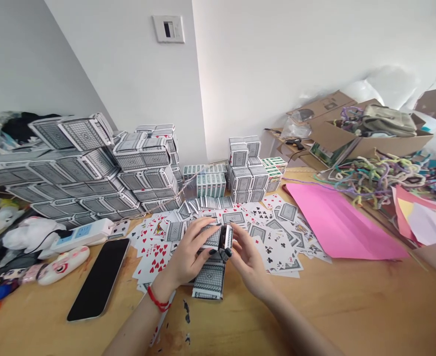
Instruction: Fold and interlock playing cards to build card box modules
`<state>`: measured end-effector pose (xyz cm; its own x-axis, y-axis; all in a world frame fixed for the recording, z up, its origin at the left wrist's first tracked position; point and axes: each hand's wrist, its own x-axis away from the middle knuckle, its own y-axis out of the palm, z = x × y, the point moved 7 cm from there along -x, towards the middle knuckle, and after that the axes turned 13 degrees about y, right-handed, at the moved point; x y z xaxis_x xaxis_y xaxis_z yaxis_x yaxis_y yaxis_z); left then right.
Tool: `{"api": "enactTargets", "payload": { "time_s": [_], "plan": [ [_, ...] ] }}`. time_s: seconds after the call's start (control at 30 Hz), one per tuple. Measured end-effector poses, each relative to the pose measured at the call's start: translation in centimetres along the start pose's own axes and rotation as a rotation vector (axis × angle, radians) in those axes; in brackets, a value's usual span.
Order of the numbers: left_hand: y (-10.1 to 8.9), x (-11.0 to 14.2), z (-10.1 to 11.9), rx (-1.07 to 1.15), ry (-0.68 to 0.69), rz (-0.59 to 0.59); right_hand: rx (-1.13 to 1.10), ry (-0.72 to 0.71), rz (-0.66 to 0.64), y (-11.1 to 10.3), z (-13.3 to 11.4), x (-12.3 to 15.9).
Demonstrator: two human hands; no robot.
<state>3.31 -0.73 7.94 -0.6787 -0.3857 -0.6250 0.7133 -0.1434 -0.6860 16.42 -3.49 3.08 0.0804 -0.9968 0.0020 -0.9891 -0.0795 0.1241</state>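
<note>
Between my two hands is a small box of folded playing cards, grey-patterned backs outward and its right end white-edged. My left hand, with a red cord on the wrist, lies curled over its left and top sides. At the right end, the fingers and thumb of my right hand pinch it. Directly below and nearer me, another folded card piece lies on the wooden table. Loose playing cards spread behind and to both sides of my hands. My palms hide part of the held box.
Stacked card blocks rise at the back left, with a smaller stack at back centre. A black phone and a power strip lie left. Pink paper, yarn-like strands and a cardboard box are right.
</note>
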Motion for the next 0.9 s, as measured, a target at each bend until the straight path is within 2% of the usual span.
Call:
{"api": "enactTargets", "payload": {
  "time_s": [0.2, 0.57, 0.9],
  "plan": [
    [0.1, -0.1, 0.1, -0.012, 0.009, -0.007, -0.137, 0.052, 0.08, 1.1, 0.0, 0.5],
    [0.1, 0.1, -0.1, -0.003, -0.001, 0.003, -0.282, 0.135, 0.101, 1.6, 0.1, 0.6],
    [0.1, 0.1, -0.1, 0.006, -0.005, 0.016, -0.312, 0.119, 0.127, 1.6, -0.1, 0.3]
  ]
}}
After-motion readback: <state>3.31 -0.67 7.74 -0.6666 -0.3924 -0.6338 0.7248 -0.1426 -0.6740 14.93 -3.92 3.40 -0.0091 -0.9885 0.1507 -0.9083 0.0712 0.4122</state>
